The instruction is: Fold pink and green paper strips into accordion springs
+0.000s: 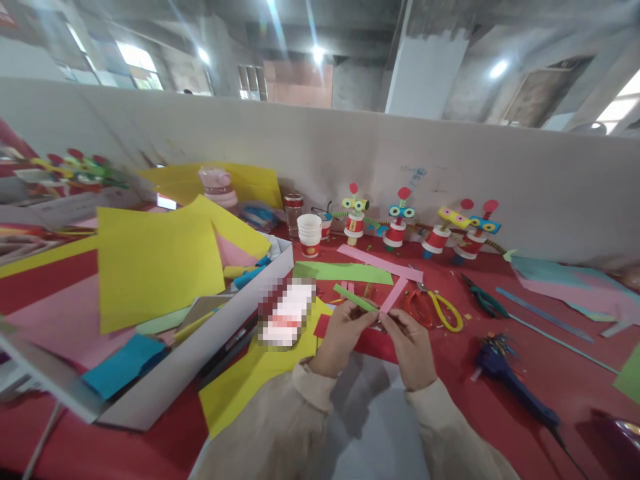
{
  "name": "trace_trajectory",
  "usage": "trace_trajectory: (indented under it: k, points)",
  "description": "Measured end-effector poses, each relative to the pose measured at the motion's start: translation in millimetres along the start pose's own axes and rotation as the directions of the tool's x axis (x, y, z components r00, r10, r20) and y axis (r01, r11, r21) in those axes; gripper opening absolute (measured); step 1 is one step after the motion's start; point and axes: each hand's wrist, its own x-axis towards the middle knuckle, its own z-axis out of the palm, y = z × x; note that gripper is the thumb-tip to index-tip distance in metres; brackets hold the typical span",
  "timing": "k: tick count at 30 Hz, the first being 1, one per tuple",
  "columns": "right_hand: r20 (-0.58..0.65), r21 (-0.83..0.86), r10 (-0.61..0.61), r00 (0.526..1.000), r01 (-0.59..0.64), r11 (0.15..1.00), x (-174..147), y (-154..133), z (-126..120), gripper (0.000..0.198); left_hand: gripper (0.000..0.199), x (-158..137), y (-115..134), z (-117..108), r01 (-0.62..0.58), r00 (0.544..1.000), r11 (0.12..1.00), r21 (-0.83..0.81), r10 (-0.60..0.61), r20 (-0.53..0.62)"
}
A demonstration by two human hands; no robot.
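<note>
Close together over the table's front, my left hand [345, 335] and my right hand [411, 347] pinch two narrow paper strips where their ends meet. The green paper strip [354, 297] slants up to the left from my left fingers. From my right fingers a pink paper strip [394, 295] slants up to the right. Whether the two ends are joined is hidden by my fingertips. Beneath my hands lies red paper [377, 343]. Just beyond them are a wider green strip [345, 272] and a long pink strip [380, 262].
Yellow-handled scissors [447, 311], pliers [485, 297] and a blue glue gun [517, 390] lie to the right. A white box [220, 337] of coloured paper fills the left. Stacked paper cups [309, 235] and several paper-cup robot figures [355, 223] stand along the partition [320, 143].
</note>
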Motion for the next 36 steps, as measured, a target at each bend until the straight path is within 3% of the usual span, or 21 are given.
trace_trajectory:
  k: [11,17,21,26,32,36]
  points:
    - [0.009,-0.135,-0.038,0.999,0.039,0.99,-2.1,0.5,0.6,0.019,0.009,2.0,-4.3,-7.6,-0.017,1.0,0.999,0.04,0.017,-0.002]
    - [-0.025,-0.192,-0.087,0.996,0.08,0.978,-0.9,12.1,-4.6,0.017,0.005,-1.3,-0.9,-0.9,-0.079,0.991,0.976,0.205,0.098,-0.087]
    - [0.003,-0.133,-0.079,0.997,0.078,0.988,-0.9,12.8,-1.7,0.016,0.008,-1.3,-1.9,1.2,-0.065,0.988,0.995,0.081,0.076,-0.133]
    - [0.05,-0.096,-0.079,0.996,0.083,0.992,-2.4,5.8,4.6,0.02,0.012,0.9,-5.1,-1.2,-0.002,0.994,0.995,-0.102,-0.009,-0.112]
    - [0.034,-0.27,-0.104,0.994,0.109,0.957,-5.1,2.5,3.7,0.02,0.011,-0.6,-5.5,-0.8,0.012,0.994,0.997,-0.076,-0.02,-0.106]
    - [0.013,-0.29,-0.1,0.995,0.1,0.952,-6.1,4.7,0.4,0.023,0.011,-2.2,-5.9,0.7,-0.006,0.994,1.0,-0.01,0.005,-0.109]
